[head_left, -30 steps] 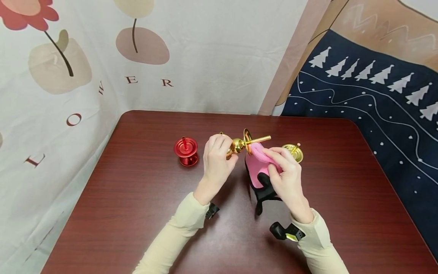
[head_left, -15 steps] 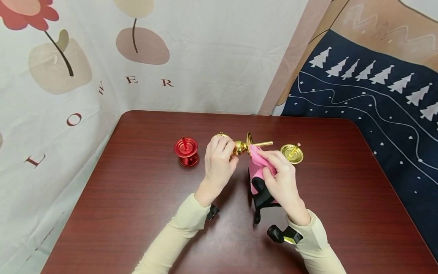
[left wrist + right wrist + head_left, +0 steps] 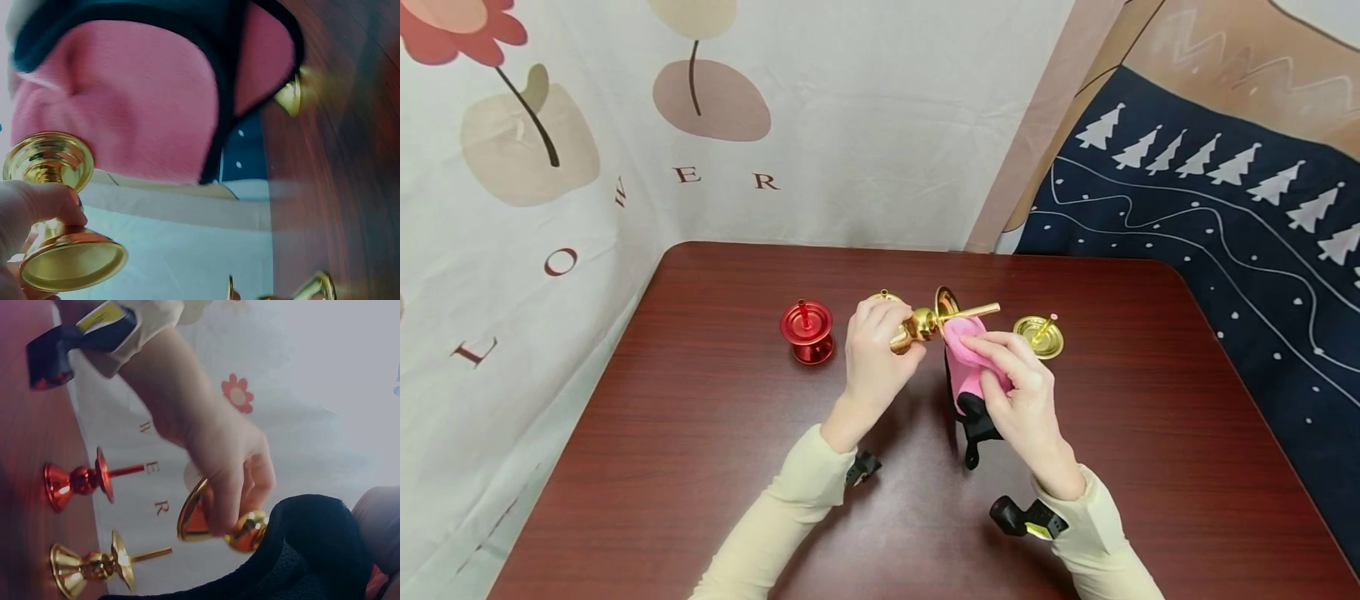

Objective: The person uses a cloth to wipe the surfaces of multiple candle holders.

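My left hand (image 3: 872,354) grips a gold candlestick (image 3: 923,323) by its stem and holds it sideways above the table. The stick's dish and thin spike point to the right. My right hand (image 3: 1026,392) pinches a pink cloth (image 3: 964,346) with black edging, its fingertips pressing the fabric against the dish. The cloth's black-edged lower part hangs below that hand. In the left wrist view the cloth (image 3: 150,106) spreads behind the candlestick (image 3: 75,262). From the right wrist, the black edging (image 3: 319,544) hides part of the held candlestick (image 3: 200,515).
A red candlestick (image 3: 807,329) stands on the brown table (image 3: 700,433) to the left. Another gold one (image 3: 1040,337) is on the right, behind my right hand. The top of a further gold one (image 3: 884,294) shows past my left hand. Printed curtains (image 3: 865,150) hang behind the table.
The right hand and cloth dipped toward me, then rose partway again along the dish. The held candlestick levelled, then its spike tilted up again; the left hand keeps its grip.
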A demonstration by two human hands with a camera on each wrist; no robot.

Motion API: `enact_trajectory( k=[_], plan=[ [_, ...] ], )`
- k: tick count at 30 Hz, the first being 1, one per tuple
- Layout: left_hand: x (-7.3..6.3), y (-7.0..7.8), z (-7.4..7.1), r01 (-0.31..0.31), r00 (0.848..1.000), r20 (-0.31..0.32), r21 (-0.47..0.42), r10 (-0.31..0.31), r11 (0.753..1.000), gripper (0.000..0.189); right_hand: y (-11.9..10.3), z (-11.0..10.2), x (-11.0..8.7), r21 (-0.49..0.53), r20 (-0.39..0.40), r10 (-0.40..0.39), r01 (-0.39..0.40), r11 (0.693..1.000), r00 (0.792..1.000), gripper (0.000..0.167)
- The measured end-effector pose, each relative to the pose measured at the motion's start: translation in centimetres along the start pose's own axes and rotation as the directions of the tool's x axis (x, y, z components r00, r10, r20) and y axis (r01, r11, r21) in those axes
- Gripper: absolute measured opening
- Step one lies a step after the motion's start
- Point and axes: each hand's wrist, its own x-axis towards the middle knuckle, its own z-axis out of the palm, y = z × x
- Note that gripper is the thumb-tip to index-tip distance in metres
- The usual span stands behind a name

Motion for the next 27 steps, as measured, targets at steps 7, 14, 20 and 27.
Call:
enact_trajectory(
  k=[7, 14, 20, 27],
  plan=[
    [0.3, 0.2, -1.2, 0.199, 0.971, 0.167, -0.186, -0.168, 0.962, 0.028, 1.2, -0.5, 0.4, -0.039, -0.045, 0.062, -0.064, 0.997, 0.997, 0.043],
    [0.7, 0.7, -2.1, 0.355, 0.896, 0.362, -0.234, -0.258, 0.905, 0.026, 2.4, -0.5, 1.1, 0.009, -0.037, 0.113, -0.113, 0.994, 0.993, 0.036],
    [0.8, 0.9, -2.2, 0.397, 0.866, 0.416, -0.237, -0.277, 0.887, 0.025, 2.9, -0.2, 1.3, 0.060, 0.020, 0.100, -0.101, 0.993, 0.995, 0.033],
    [0.6, 0.5, -2.1, 0.405, 0.867, 0.403, -0.230, -0.292, 0.885, 0.025, 2.1, -0.8, 1.1, 0.031, 0.080, 0.092, -0.095, 0.995, 0.993, 0.037]
  ],
)
